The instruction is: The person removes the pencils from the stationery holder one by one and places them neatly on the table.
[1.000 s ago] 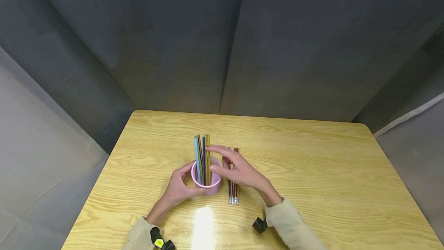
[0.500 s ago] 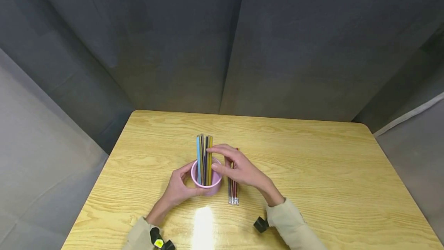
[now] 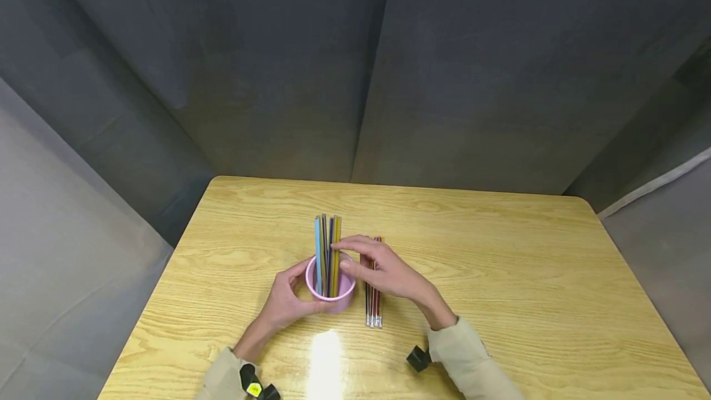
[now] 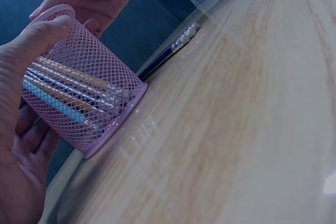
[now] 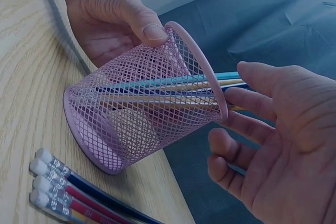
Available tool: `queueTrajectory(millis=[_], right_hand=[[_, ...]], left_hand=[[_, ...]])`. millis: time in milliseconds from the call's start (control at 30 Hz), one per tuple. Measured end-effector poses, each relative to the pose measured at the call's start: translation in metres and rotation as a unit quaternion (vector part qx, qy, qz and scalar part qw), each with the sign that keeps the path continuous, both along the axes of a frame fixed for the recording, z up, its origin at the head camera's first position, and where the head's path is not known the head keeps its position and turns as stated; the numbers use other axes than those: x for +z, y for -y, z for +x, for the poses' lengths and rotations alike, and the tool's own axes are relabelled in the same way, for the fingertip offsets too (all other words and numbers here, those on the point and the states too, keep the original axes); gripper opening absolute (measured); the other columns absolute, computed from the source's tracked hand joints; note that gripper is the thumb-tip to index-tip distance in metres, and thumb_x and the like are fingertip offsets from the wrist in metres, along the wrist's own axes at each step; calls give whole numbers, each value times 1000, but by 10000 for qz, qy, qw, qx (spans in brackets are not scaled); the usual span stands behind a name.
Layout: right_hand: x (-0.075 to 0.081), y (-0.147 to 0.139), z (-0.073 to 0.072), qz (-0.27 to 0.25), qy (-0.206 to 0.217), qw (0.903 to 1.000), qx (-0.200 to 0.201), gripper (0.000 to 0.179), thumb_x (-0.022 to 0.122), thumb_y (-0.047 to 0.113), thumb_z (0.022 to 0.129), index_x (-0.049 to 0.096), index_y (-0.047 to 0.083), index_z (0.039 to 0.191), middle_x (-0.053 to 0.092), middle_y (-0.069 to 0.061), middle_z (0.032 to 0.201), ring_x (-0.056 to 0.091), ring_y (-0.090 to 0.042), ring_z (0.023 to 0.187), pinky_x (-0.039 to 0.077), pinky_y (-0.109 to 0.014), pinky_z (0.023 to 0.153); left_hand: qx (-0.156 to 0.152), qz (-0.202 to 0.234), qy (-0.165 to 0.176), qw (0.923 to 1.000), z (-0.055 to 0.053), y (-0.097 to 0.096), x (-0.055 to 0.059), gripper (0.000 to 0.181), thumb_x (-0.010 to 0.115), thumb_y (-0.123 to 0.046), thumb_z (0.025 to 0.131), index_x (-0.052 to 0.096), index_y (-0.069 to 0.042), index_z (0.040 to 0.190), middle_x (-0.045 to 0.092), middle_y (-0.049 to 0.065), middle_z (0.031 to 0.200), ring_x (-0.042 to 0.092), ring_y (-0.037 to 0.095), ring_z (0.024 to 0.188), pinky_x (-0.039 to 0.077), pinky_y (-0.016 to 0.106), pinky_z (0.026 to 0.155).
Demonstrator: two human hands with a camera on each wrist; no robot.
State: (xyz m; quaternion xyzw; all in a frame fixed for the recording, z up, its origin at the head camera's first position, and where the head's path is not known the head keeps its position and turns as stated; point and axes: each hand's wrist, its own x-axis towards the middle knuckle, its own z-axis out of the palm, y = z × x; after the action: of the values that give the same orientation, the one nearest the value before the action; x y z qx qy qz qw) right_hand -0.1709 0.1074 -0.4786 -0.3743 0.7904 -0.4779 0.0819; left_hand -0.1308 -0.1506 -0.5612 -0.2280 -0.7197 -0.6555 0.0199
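A pink mesh pencil cup (image 3: 345, 297) stands on the table, held at its left side by my left hand (image 3: 287, 301), thumb in front and fingers behind. Several pencils (image 3: 328, 252), light blue, dark and yellow, stand in it and lean together. My right hand (image 3: 383, 269) is at the cup's right rim; its fingertips touch the yellow pencils, the thumb apart from them. In the right wrist view the lower fingers (image 5: 223, 142) are loosely bent and hold nothing. Several more pencils (image 3: 374, 310) with white erasers lie side by side right of the cup, partly under my right hand.
The wooden table (image 3: 528, 276) extends far to the right. Grey cloth panels (image 3: 278, 79) surround its back and sides. Black wrist cameras (image 3: 418, 358) sit by the sleeves, and a bright reflection lies on the table before the cup.
The pencils in the cup have tipped slightly right and stand more upright. My right hand has shifted a little right, its fingertips lower. My left hand has stayed on the cup.
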Motion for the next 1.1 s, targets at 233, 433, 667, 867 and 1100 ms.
queueTrajectory(millis=[233,433,667,867,1100], right_hand=[[3,-1,0,-7,16,9999,-115,39,60,24,107,61,19,146,63,0,142,52,-16,73,48,-26,62],[5,-3,0,-133,-15,9995,-282,40,63,21,106,61,20,146,66,0,133,50,-15,68,44,-24,58],[6,-5,0,-371,-85,9982,-454,42,67,17,103,62,17,145,67,-2,118,46,-14,66,41,-26,55],[11,-8,-1,-460,-295,9964,-654,42,69,16,102,62,15,144,66,-1,114,46,-15,65,42,-26,55],[15,-12,-1,-792,-344,9929,-817,46,70,10,100,60,14,145,66,-5,124,50,-14,66,44,-24,55]], left_hand=[[15,-89,48,9999,0,0,2,86,96,-6,70,58,-4,147,66,14,141,61,20,131,47,34,115],[-4,-62,104,9999,0,0,3,86,96,-6,70,58,-5,147,66,13,142,61,20,131,47,34,116],[13,-86,50,9999,0,0,1,86,96,-5,69,59,-5,146,66,14,141,62,20,130,49,35,114],[1,-46,65,10000,0,-1,2,87,97,-4,69,58,-4,146,66,15,141,62,20,130,49,35,114],[-23,-30,27,10000,0,-1,1,86,96,-5,69,58,-5,146,66,14,141,62,22,129,49,33,114]])
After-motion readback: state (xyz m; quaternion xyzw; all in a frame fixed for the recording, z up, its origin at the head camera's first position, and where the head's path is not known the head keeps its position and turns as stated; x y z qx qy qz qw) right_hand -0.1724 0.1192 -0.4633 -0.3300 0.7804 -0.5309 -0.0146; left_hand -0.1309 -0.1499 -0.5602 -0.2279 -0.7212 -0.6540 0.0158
